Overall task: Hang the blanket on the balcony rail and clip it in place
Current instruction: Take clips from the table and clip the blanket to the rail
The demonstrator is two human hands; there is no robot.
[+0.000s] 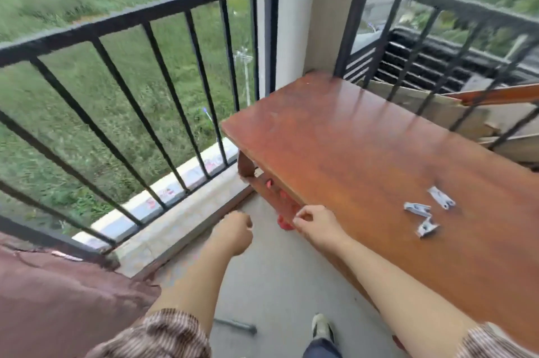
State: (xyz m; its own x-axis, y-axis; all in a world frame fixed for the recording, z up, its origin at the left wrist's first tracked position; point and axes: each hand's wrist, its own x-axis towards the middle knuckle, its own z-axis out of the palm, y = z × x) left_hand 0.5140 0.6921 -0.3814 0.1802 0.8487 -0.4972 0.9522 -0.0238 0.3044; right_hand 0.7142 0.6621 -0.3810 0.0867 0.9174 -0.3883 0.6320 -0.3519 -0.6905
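A brown blanket (58, 293) lies draped over the black balcony rail (131, 16) at the lower left. Three pale clips (427, 209) lie on the reddish wooden table (350, 153) to the right. My left hand (236, 233) is curled into a loose fist in front of me and holds nothing that I can see. My right hand (313, 222) hovers at the table's near edge with its fingers curled, thumb against forefinger; nothing shows between them. It is a short way left of the clips.
A white ledge (163, 197) runs under the rail bars. Cardboard and a black slatted unit (423, 66) sit behind the side railing at the right. A metal rod (236, 325) and my shoe (322, 328) are on the grey floor.
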